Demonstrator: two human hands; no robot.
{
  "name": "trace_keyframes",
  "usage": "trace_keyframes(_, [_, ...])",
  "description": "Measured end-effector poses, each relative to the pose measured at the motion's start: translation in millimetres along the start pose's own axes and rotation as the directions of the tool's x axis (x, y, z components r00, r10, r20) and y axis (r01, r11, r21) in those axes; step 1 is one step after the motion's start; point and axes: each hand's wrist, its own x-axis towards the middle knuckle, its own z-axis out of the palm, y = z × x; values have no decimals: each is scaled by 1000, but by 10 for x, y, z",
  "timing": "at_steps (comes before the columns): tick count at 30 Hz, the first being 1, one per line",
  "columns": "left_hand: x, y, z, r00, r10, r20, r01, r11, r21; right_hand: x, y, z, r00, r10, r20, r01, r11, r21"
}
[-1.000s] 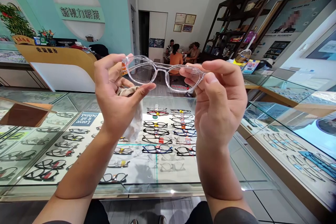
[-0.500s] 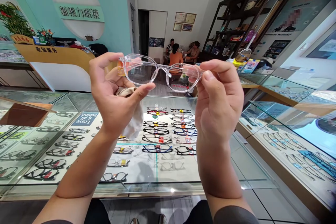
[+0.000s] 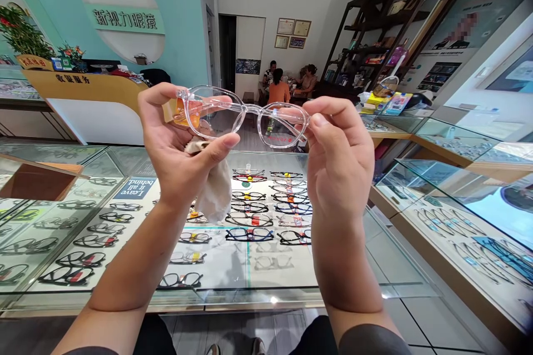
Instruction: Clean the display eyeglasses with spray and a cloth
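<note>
A pair of clear-framed eyeglasses (image 3: 251, 109) is held up in front of me, above the glass counter. My right hand (image 3: 339, 150) pinches its right end between thumb and index finger. At the other end, my left hand (image 3: 179, 138) supports the frame with its index finger near the hinge, thumb stretched below the lens. An orange tag (image 3: 183, 113) shows behind the left lens. From the left palm a pale cloth (image 3: 214, 188) hangs down, partly hidden by the thumb.
Below is a glass display case (image 3: 250, 298) with rows of eyeglasses. Another glass case (image 3: 453, 233) stands at the right. A wooden-edged board or tray (image 3: 37, 177) lies at the left. Several people (image 3: 278, 89) sit at the back, near a dark shelf (image 3: 375, 33).
Both hands and the eyeglasses have shifted slightly left, and the frame has turned a little. The cloth hangs slightly farther right. The grip on both ends stays.
</note>
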Motion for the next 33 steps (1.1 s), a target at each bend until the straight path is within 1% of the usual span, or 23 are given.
trace_keyframes(3, [13, 12, -7, 999, -15, 34, 14, 1000, 14, 7, 1, -25, 999, 42, 0, -42, 998, 36])
trace_keyframes(4, [15, 27, -13, 998, -37, 50, 36, 999, 34, 10, -4, -34, 998, 60, -3, -60, 997, 38])
trace_keyframes(7, [8, 97, -36, 981, -178, 73, 166, 976, 139, 23, -39, -61, 994, 108, 18, -108, 994, 7])
trace_keyframes(10, [-9, 174, -53, 935, -347, 80, 317, 914, 254, 46, -89, -79, 979, 164, 123, -164, 986, -12])
trace_keyframes(12, [-20, 207, -56, 907, -409, 103, 364, 882, 300, 66, -119, -83, 953, 222, 207, -226, 974, -1])
trace_keyframes(15, [-33, 204, -62, 890, -429, 155, 370, 878, 303, 92, -147, -79, 902, 308, 304, -333, 942, 34])
trace_keyframes(18, [-50, 141, -93, 899, -394, 192, 332, 898, 287, 108, -146, -80, 859, 354, 370, -404, 913, 65])
trace_keyframes(20, [-65, 90, -122, 910, -357, 213, 296, 916, 272, 114, -129, -84, 846, 361, 393, -424, 902, 85])
trace_keyframes(22, [-78, 54, -142, 908, -348, 232, 288, 922, 258, 116, -103, -87, 848, 358, 392, -428, 898, 105])
trace_keyframes(24, [-87, 41, -142, 897, -372, 238, 309, 914, 262, 115, -74, -87, 858, 357, 370, -423, 899, 113])
trace_keyframes(25, [-88, 41, -133, 892, -384, 240, 320, 909, 267, 113, -60, -85, 865, 357, 353, -416, 903, 109])
trace_keyframes(27, [-83, 51, -106, 893, -393, 219, 327, 901, 284, 108, -31, -80, 888, 341, 307, -384, 919, 92])
trace_keyframes(28, [-77, 60, -89, 904, -385, 185, 321, 898, 299, 104, -17, -75, 905, 324, 275, -357, 930, 80])
trace_keyframes(29, [-72, 72, -73, 925, -356, 132, 302, 899, 316, 99, -4, -68, 925, 301, 233, -324, 944, 66])
trace_keyframes(31, [-64, 110, -43, 964, -265, -10, 249, 895, 369, 82, 20, -47, 961, 240, 134, -245, 969, 22])
trace_keyframes(32, [-64, 137, -29, 971, -228, -69, 236, 884, 404, 72, 28, -32, 974, 206, 90, -206, 978, -10])
trace_keyframes(33, [-68, 168, -15, 971, -216, -103, 239, 868, 436, 61, 33, -15, 983, 172, 57, -170, 984, -47])
